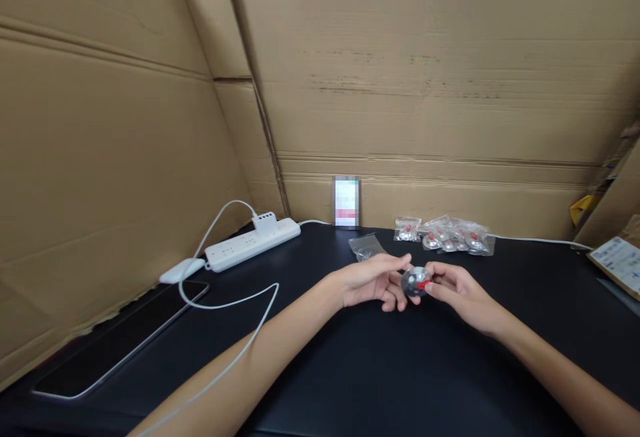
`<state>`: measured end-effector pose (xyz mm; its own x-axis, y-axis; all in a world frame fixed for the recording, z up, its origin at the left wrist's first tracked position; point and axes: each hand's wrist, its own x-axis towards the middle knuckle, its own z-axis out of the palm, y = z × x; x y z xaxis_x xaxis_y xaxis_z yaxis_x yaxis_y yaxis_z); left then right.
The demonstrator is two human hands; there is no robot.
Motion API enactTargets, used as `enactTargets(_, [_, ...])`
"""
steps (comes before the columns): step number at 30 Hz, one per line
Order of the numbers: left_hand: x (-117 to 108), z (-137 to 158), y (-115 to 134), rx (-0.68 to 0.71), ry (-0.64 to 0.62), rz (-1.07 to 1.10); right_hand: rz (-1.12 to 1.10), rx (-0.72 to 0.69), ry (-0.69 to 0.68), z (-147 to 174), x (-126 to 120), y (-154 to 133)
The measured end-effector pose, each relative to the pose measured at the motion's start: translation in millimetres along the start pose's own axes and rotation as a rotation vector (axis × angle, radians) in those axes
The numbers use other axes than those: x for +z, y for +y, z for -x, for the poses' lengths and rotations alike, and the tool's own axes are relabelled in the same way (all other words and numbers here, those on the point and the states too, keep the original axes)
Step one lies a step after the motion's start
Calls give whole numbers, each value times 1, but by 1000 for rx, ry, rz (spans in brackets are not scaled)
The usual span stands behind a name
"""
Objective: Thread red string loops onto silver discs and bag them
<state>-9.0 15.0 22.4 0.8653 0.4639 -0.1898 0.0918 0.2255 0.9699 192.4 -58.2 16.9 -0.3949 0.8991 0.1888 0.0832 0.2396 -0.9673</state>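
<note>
A round, shiny silver metal disc with a red piece on its face [415, 281] is held up a little above the black table. My right hand [457, 290] pinches it at its right side, the thumb on the red piece. On the disc's other side is my left hand [377, 280], its thumb raised and stretched out, its fingers loosely bent and apart. Some left fingertips lie behind or under the disc; whether they bear it I cannot tell. Just behind the left hand lies a clear plastic bag [367, 246], partly hidden by that hand.
Several bagged silver discs with red centres [457, 236] lie at the back; another small bag [408, 229] is beside them. A lit phone [347, 202] leans on the cardboard wall [425, 90]. A white power strip [253, 244], tablet [125, 337] and loose cable [235, 305] are left; a labelled packet [620, 260], right.
</note>
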Motion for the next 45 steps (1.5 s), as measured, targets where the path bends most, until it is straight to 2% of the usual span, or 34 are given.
enactTargets(2, [-4,3,4,11,276,-305,26,24,89,-1,-2,2])
enactTargets(4, [-12,7,9,39,631,-732,34,44,162,-2,-4,5])
enactTargets(6, [-20,13,12,14,929,-1110,33,50,222,-4,-6,8])
enactTargets(7, [-23,15,12,-42,1020,-1232,33,50,247,-5,-7,10])
enactTargets(9, [-28,18,11,-176,1106,-1363,44,54,280,-6,-9,12])
enactTargets(11, [-29,17,5,-271,1112,-1404,61,65,296,-7,-9,13])
enactTargets(13, [-28,12,-3,-302,1114,-1418,76,76,297,-7,-8,13])
enactTargets(16, [-31,4,-14,-198,1165,-1433,96,77,280,-6,-6,13])
enactTargets(19, [-40,-1,-20,-45,1150,-1218,122,52,248,-6,-4,16])
enactTargets(23, [-44,-6,-20,135,1017,-955,186,-14,240,-6,-2,22])
enactTargets(26, [-32,-10,-19,351,837,-771,285,-61,281,-6,0,23])
enactTargets(28, [-21,-13,-19,438,707,-653,347,-89,326,-6,0,25])
enactTargets(31, [-9,-14,-16,480,612,-559,390,-96,432,-7,-6,30])
enactTargets(35, [-5,-11,-12,502,592,-421,385,-53,623,-11,-21,38])
enactTargets(37, [-4,-10,-9,518,595,-339,363,-22,667,-12,-26,39])
enactTargets(41, [0,-9,-6,537,579,-184,290,16,645,-13,-27,37])
enactTargets(45, [3,-7,-5,533,506,-44,229,37,510,-12,-22,38])
